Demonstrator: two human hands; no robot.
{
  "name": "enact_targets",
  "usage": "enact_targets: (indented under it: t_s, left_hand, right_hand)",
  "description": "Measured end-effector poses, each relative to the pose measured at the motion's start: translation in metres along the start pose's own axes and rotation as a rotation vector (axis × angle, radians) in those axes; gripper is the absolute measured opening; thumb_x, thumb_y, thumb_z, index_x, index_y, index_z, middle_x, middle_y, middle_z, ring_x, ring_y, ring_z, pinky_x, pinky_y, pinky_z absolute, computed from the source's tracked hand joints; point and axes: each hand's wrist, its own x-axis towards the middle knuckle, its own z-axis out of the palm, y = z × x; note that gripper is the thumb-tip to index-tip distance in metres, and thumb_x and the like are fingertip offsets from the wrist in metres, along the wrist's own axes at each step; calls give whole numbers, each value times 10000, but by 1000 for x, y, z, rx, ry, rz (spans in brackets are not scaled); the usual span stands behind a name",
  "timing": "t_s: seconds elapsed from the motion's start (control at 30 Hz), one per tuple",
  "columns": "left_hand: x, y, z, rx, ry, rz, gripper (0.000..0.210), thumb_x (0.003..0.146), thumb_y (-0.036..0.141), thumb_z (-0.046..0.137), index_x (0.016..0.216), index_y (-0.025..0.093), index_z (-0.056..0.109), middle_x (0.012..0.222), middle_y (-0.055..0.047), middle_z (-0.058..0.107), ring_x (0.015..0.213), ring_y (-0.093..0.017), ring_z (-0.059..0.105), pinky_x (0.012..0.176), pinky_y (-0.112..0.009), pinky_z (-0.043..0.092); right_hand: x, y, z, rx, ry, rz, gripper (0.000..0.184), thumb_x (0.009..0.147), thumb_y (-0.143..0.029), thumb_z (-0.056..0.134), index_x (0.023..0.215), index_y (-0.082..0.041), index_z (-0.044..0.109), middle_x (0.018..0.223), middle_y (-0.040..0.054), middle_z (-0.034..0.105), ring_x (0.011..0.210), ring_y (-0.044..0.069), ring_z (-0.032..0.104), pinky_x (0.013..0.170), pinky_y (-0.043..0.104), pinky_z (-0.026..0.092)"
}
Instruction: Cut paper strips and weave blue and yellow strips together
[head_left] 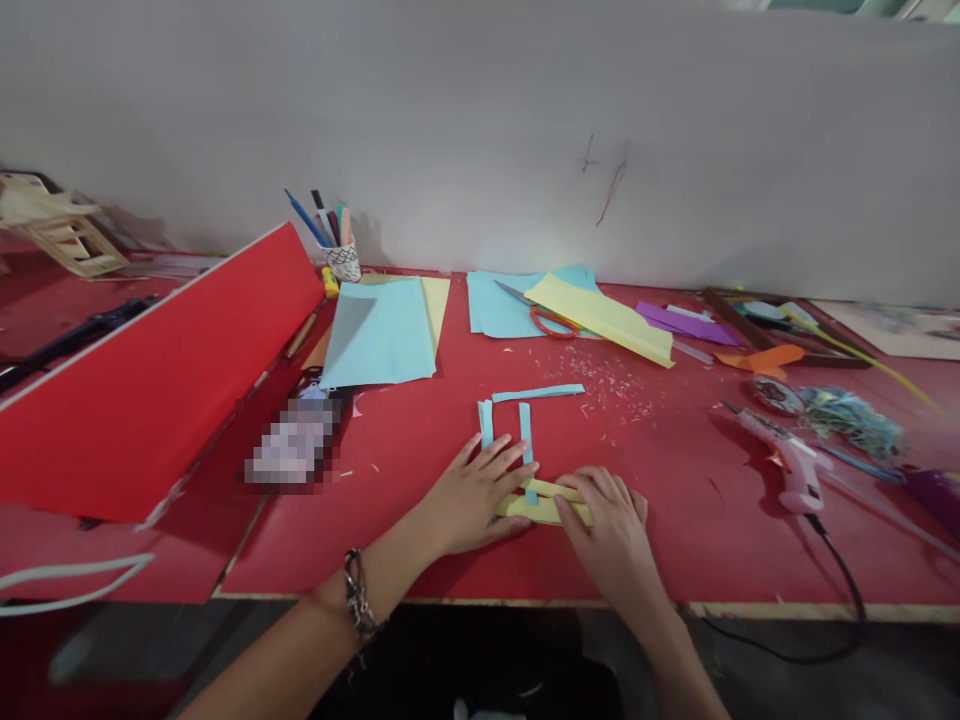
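Both hands are down on the red table (420, 425), near each other but apart. Left hand (474, 500) lies flat, fingers spread, across the left end of the yellow paper (547, 514) and parts of the left blue strip (487, 422) and middle blue strip (526, 435). Right hand (613, 520) has thumb and bent fingers on the yellow paper's right end — we can't tell if it pinches or just presses. The yellow paper sits crosswise near the table's front edge, between our hands; the middle blue strip's near end meets it. Far blue strip (538, 393) lies crosswise just beyond.

Toward the wall: scissors (514, 293) on blue sheets (487, 318), partly under a yellow sheet (600, 316). White scraps (611, 385) sprinkled in front. Right side: glue gun (799, 478), cord over the edge. Left side — red board (195, 370), tilted, and a pen cup (343, 264).
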Motion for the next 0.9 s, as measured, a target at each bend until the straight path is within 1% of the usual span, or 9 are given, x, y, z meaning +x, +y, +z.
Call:
enact_targets:
  t_s: [0.13, 0.2, 0.3, 0.4, 0.5, 0.7, 0.8, 0.9]
  left_hand:
    - [-1, 1, -1, -19, -30, -11, 529, 837, 524, 300, 1278, 238, 354, 1376, -52, 338, 1278, -222, 248, 1028, -443, 211]
    - [-1, 1, -2, -26, -42, -15, 532, 836, 524, 300, 1281, 237, 349, 1379, -54, 330, 1280, -223, 243, 1031, -446, 206]
    - [-1, 2, -3, -31, -40, -13, 533, 835, 520, 312, 1282, 232, 348, 1378, -56, 331, 1278, -222, 247, 1032, -442, 210]
    - [-1, 1, -3, -35, -42, -19, 530, 835, 516, 317, 1284, 235, 344, 1387, -50, 314, 1284, -220, 232, 1039, -441, 196]
    - [-1, 1, -3, -41, -59, -28, 528, 834, 512, 325, 1282, 233, 349, 1397, -50, 291, 1290, -227, 213, 1042, -450, 183]
    - [-1, 2, -3, -66, -58, -19, 522, 839, 504, 315, 1282, 230, 348, 1396, -54, 291, 1293, -232, 204, 1040, -463, 178]
    - [0, 2, -3, -72, -77, -30, 528, 838, 504, 320, 1288, 228, 339, 1396, -53, 292, 1295, -232, 197, 1041, -462, 175]
    - [0, 1, -3, -69, -66, -26, 525, 838, 504, 320, 1286, 231, 339, 1396, -46, 296, 1295, -229, 198, 1043, -455, 172]
  right_hand:
    - [1, 3, 1, -6, 36, 18, 216, 820, -316, 392, 723, -202, 548, 776, 37, 598, 721, 181, 532, 648, 297, 312]
    - [0, 4, -1, -18, 62, 27, 212, 814, -326, 397, 750, -200, 555, 778, 42, 608, 734, 187, 547, 649, 299, 320]
    - [-1, 7, -3, -29, 86, 65, 218, 806, -325, 403, 841, -185, 567, 818, 62, 624, 758, 200, 566, 658, 310, 349]
    - [-1, 9, -4, 66, 55, 85, 226, 809, -309, 386, 862, -182, 566, 836, 74, 633, 758, 198, 582, 644, 304, 390]
    - [1, 11, -3, 157, 25, 113, 227, 806, -310, 380, 855, -189, 566, 814, 70, 640, 714, 187, 595, 616, 290, 424]
    - [4, 6, -4, 226, -6, 161, 229, 798, -322, 390, 860, -192, 569, 809, 55, 648, 664, 165, 601, 579, 256, 437]
    - [5, 2, -4, 220, -33, 176, 228, 802, -328, 390, 861, -199, 570, 819, 46, 654, 608, 148, 590, 544, 241, 422]
    - [6, 0, -3, 139, -41, 160, 237, 807, -341, 383, 799, -205, 578, 780, 45, 661, 622, 161, 596, 518, 233, 391]
